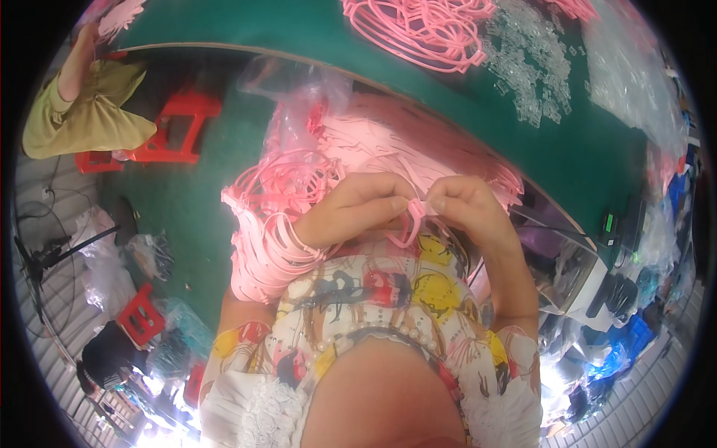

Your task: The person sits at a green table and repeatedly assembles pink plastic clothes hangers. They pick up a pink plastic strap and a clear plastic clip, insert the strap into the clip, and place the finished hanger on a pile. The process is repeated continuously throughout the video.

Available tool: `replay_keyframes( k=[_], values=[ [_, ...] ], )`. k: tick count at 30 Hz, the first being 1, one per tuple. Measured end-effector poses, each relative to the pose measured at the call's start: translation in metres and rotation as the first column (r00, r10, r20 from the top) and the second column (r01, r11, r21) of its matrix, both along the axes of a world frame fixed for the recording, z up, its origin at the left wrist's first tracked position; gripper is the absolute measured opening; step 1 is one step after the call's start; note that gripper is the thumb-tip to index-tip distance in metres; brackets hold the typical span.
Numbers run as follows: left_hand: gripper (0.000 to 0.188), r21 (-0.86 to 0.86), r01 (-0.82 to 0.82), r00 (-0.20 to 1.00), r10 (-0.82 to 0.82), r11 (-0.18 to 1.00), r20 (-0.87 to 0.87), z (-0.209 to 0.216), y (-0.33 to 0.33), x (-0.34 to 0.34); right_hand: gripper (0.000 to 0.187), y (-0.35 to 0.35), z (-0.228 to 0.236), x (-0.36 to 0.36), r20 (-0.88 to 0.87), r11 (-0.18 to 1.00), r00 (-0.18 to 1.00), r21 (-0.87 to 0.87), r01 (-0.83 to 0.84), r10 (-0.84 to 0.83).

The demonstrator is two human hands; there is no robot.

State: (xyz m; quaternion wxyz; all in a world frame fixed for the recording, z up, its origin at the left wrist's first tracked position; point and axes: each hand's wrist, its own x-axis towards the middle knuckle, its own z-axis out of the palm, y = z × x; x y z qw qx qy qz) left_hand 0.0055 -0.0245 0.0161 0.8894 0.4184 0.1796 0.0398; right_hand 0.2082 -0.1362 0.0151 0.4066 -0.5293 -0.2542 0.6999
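Note:
My left hand pinches a narrow pink strap between thumb and fingers, and a loop of it hangs below the fingertips. Right against it, my right hand is closed in a pinch at the same spot. A small pale piece shows between the fingertips, too small to make out. A thick bundle of pink straps is looped over my left wrist and forearm. Beyond my hands, a heap of flat pink pieces lies beside the table edge.
On the green table lie tangled pink straps, a pile of small see-through plastic pieces and plastic sheeting. Red stools stand at the left, near another person in a yellow-green garment. Bags lie on the floor.

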Motion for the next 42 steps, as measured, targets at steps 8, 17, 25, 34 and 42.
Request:
replay_keyframes(
  k=[8, 17, 25, 34, 42],
  values=[
    [0.018, 0.027, 0.009, 1.0, -0.009, 1.0, -0.012, -0.003, -0.002, 0.002, 0.017, 0.002, -0.008, 0.003, -0.023, 1.0, 0.999, 0.002, -0.025, 0.025],
    [0.017, 0.104, 0.024, 0.998, -0.017, 0.994, -0.067, -0.007, -0.004, 0.008, 0.016, 0.007, -0.002, 0.002, 0.104, 0.989, 0.991, 0.114, -0.095, 0.083],
    [0.017, 0.429, -0.079, 0.988, 0.127, 0.9, -0.084, -0.005, -0.003, 0.01, 0.02, 0.007, 0.005, -0.018, 0.83, 0.691, 0.389, 0.551, -0.468, -0.399],
    [0.019, 0.295, -0.048, 0.971, 0.114, 0.954, -0.209, -0.001, 0.008, 0.004, 0.009, 0.025, -0.002, -0.014, 0.516, 0.738, 0.76, 0.671, -0.07, -0.396],
    [0.017, 0.101, -0.123, 0.975, 0.139, 0.987, -0.176, -0.003, 0.025, -0.023, 0.012, 0.036, -0.043, 0.004, -0.15, 0.963, 0.975, 0.235, -0.128, 0.166]
  ],
)
